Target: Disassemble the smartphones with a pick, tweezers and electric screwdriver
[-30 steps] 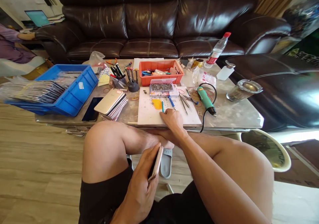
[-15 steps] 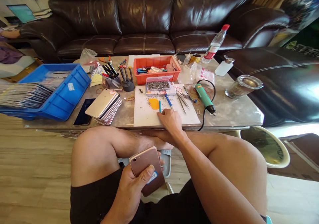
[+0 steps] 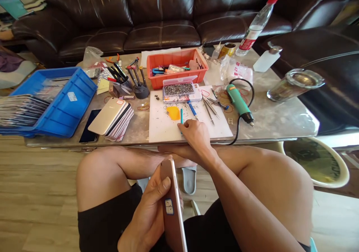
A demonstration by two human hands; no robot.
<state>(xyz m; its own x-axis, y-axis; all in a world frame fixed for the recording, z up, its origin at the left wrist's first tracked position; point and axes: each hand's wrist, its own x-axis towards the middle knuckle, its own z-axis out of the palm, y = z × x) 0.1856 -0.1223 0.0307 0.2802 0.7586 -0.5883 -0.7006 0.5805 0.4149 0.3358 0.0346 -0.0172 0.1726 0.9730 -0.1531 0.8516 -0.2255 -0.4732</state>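
My left hand (image 3: 150, 203) grips a rose-gold smartphone (image 3: 172, 222) above my lap. The phone is tilted edge-up, and its back carries a small white label with a blue border. On the white mat (image 3: 162, 130), my right hand (image 3: 195, 133) has its thumb and fingers closed at the lower end of a thin teal pry stick (image 3: 181, 115). Close by lie an orange-yellow plastic pick (image 3: 173, 113), a blue screwdriver (image 3: 192, 110) and metal tweezers (image 3: 209, 111). A clear box of tiny screws (image 3: 179, 89) stands behind them, its lid raised.
Left of the mat is a stack of phones (image 3: 112, 119), with a blue bin (image 3: 67, 106) farther left. An orange tray (image 3: 179, 80) stands at the back. A green electric screwdriver (image 3: 238, 102) with its cord, a glass jar (image 3: 294, 85) and a bottle (image 3: 254, 29) are rightward.
My left hand has turned the phone from showing its back broadly to nearly edge-on. The right hand stays by the teal pry stick. The view has shifted slightly.
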